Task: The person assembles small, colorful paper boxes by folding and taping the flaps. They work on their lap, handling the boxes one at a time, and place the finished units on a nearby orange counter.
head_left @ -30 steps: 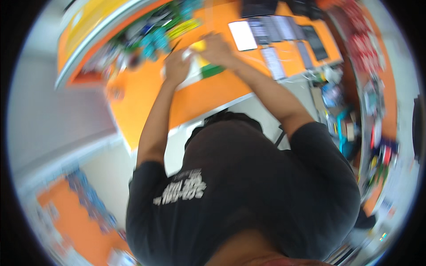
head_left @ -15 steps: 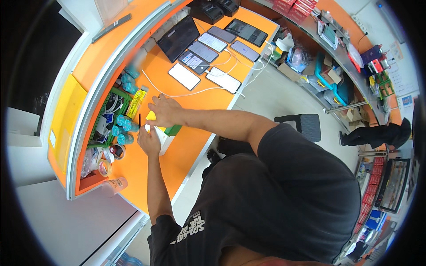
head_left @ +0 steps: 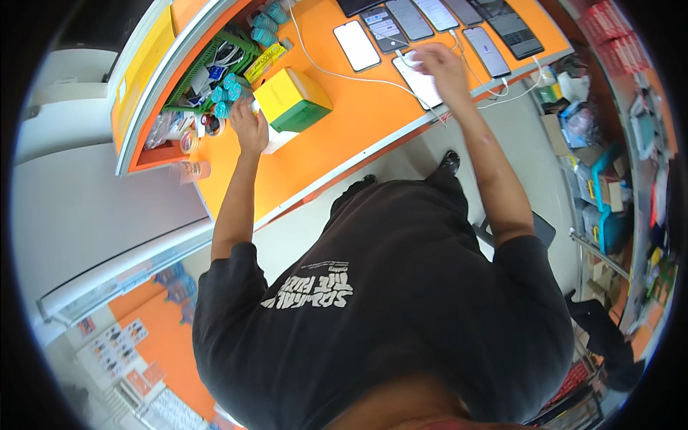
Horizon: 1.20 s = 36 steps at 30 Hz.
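My right hand (head_left: 446, 74) reaches over a phone with a bright white screen (head_left: 421, 87). Its slightly blurred fingers are apart at the phone's upper end; whether they touch it I cannot tell. Beside the yellow and green box (head_left: 292, 97) is my left hand (head_left: 249, 130), fingers apart and pointing toward the teal rolls (head_left: 228, 92). A flat white object (head_left: 278, 142) shows between that hand and the box. A white cable (head_left: 337, 80) runs across the orange counter to the phones.
Several phones lie along the counter's far right, among them a lit one with a cable (head_left: 486, 51). A green basket (head_left: 247, 51) of cables, a yellow packet (head_left: 264, 63) and a clear pink cup (head_left: 190, 171) line the left. Shelves (head_left: 631, 143) stand at right.
My right hand has left the yellow and green box and moved right to the phones. My left hand stays beside the box. The view has shifted, and the box now shows fully.
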{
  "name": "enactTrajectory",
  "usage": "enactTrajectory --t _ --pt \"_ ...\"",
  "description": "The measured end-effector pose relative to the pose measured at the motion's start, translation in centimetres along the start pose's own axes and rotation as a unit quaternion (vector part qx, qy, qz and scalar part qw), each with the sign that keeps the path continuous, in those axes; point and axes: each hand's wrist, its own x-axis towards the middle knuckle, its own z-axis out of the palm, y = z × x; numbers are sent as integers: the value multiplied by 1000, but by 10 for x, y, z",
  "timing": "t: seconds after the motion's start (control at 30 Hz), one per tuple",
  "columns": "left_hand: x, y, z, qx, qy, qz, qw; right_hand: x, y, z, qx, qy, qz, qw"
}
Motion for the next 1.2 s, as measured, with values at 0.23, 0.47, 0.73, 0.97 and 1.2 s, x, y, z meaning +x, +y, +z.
enactTrajectory --t 0.23,0.47,0.73,0.97,1.2 --pt "14 24 -27 73 -216 -126 965 -67 50 -209 47 190 99 976" --pt "74 40 -47 -222 -240 -615 718 -164 198 -366 -122 190 291 930" --pt "93 56 6 73 -233 -601 761 -342 310 -452 -135 114 542 822" --pt "93 93 8 147 -192 -569 786 -397 283 -455 -139 62 685 712" --pt "90 83 8 124 -195 -583 779 -313 324 -484 -148 37 652 743"
